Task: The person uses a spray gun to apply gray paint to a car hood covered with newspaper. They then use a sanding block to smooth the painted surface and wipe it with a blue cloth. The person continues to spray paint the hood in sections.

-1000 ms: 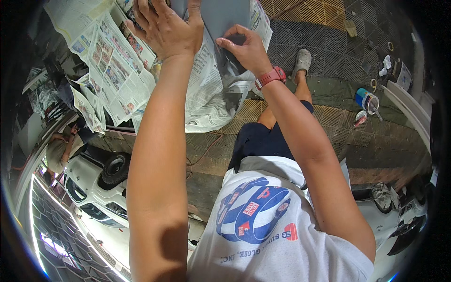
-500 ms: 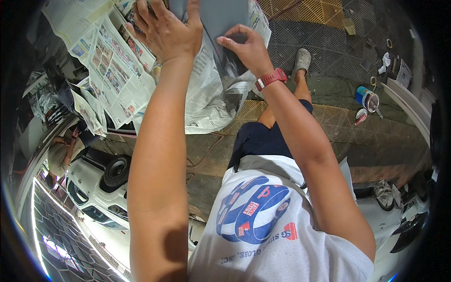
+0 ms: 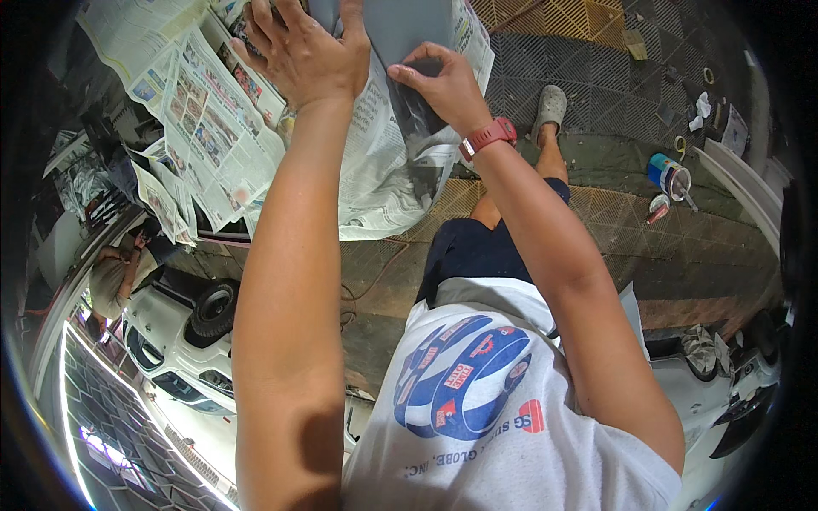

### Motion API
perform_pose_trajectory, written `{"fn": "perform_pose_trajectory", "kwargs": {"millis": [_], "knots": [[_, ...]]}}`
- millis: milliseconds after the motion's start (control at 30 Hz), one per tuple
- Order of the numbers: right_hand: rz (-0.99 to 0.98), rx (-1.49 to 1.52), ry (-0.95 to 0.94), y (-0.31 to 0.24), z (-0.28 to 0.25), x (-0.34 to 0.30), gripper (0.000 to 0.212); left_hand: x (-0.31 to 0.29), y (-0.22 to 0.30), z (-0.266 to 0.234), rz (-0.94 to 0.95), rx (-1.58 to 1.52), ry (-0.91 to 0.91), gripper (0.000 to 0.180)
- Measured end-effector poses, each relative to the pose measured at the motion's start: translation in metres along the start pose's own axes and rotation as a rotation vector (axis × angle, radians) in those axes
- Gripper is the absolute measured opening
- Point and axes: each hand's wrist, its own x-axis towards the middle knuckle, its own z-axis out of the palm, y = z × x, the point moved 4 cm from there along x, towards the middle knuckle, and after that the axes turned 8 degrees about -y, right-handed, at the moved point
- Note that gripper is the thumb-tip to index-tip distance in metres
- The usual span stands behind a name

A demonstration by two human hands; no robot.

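Note:
A smooth grey panel (image 3: pixel 400 24) shows at the top of the view, with newspaper sheets (image 3: pixel 379 192) around its lower edges. My left hand (image 3: pixel 313 64) lies with fingers spread over the panel's left edge and the newspaper beside it. At the panel's lower right edge, my right hand (image 3: pixel 439 89) is curled, thumb and forefinger pinched together against the border of paper and panel. Whatever sits in that pinch is too small to name. Below the right hand hangs a dark, glossy strip (image 3: pixel 413 115). A red watch (image 3: pixel 490 136) is on my right wrist.
More newspaper (image 3: pixel 213 128) spreads to the left. An open blue can (image 3: pixel 667 175) with a stick in it stands on the floor mats at right, near tape rolls. A white vehicle (image 3: pixel 175 341) and another person (image 3: pixel 115 272) are at lower left.
My right hand has shifted very slightly left and up along the edge. My left hand stays spread in almost the same place.

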Motion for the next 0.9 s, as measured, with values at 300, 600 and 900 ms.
{"fn": "perform_pose_trajectory", "kwargs": {"millis": [300,600,900], "knots": [[-0.041,-0.329,0.075,-0.008,-0.019,-0.053,0.043,-0.001,-0.001,0.002,-0.008,0.021,-0.015,0.079],[-0.151,-0.937,-0.266,-0.029,-0.008,-0.069,0.090,-0.002,-0.001,0.004,-0.030,0.035,-0.040,0.077],[-0.233,-1.060,-0.296,-0.016,-0.001,-0.080,0.093,-0.002,-0.001,0.004,-0.022,0.035,-0.038,0.077]]}}
